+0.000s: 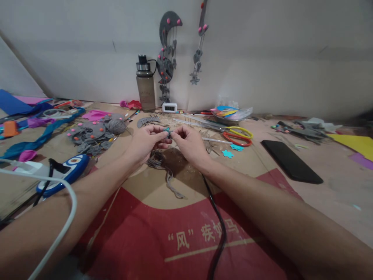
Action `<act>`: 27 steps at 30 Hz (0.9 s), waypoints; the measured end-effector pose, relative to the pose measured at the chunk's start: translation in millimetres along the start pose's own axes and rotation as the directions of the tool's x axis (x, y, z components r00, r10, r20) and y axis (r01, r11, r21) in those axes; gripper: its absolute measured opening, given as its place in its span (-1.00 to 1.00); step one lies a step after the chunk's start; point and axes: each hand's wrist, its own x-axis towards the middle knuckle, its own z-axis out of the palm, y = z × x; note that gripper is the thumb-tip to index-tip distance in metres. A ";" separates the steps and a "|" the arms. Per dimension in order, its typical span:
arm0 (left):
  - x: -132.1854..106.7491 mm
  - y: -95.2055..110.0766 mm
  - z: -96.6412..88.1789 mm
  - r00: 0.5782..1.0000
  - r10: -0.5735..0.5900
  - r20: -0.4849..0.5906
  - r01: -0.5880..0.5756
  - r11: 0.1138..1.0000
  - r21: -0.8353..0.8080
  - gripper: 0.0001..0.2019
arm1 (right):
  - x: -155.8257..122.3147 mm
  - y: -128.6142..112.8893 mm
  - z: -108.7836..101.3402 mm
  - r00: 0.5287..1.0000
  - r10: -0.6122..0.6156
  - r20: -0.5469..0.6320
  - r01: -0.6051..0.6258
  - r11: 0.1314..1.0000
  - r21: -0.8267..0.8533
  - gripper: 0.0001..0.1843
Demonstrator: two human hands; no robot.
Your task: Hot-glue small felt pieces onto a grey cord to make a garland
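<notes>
My left hand [150,142] and my right hand [189,144] meet over the cardboard, thumbs and fingertips pinched together on a small teal piece [167,131]. Its exact shape is mostly covered by the fingers. Below my left hand lies a bundle of grey yarn [155,160], and a loose tail of it trails toward me. Right of my right hand are two cyan flower-shaped cutouts [227,154], near scissors [237,137] with red and yellow handles. A grey crescent-shaped felt piece [148,121] lies just behind my left hand.
Grey felt pieces with pink dots [90,134] and a yarn ball [116,126] lie to the left. A bottle [146,91] and small digital clock [169,107] stand at the back. A black phone [291,161] rests on the right. A black cable [220,221] crosses the red-printed cardboard [131,233].
</notes>
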 end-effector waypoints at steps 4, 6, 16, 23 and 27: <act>-0.1 0.3 0.2 1.000 0.004 -0.014 -0.004 1.000 0.003 -0.80 | -1.5 -2.3 -0.2 1.000 -0.015 0.007 0.015 1.000 -0.005 -0.85; -0.7 0.8 0.9 1.000 0.008 -0.028 -0.007 1.000 0.013 -0.81 | -2.8 -4.4 -0.3 1.000 -0.022 0.019 0.022 1.000 -0.013 -0.86; -0.1 0.2 -0.2 0.995 0.036 -0.091 -0.032 0.999 0.044 -0.84 | -6.5 -7.4 2.4 0.994 -0.074 0.084 0.082 0.992 -0.099 -0.87; 6.4 -2.9 -6.1 0.988 0.010 -0.155 -0.017 0.999 -0.043 -0.88 | -10.6 -9.1 4.3 0.976 -0.142 0.164 0.169 0.972 -0.161 -0.81; 11.0 -4.7 -8.9 0.995 -0.028 -0.093 0.015 0.991 -0.131 -0.93 | -10.6 -5.3 4.4 0.956 -0.207 0.210 0.250 0.946 -0.206 -0.79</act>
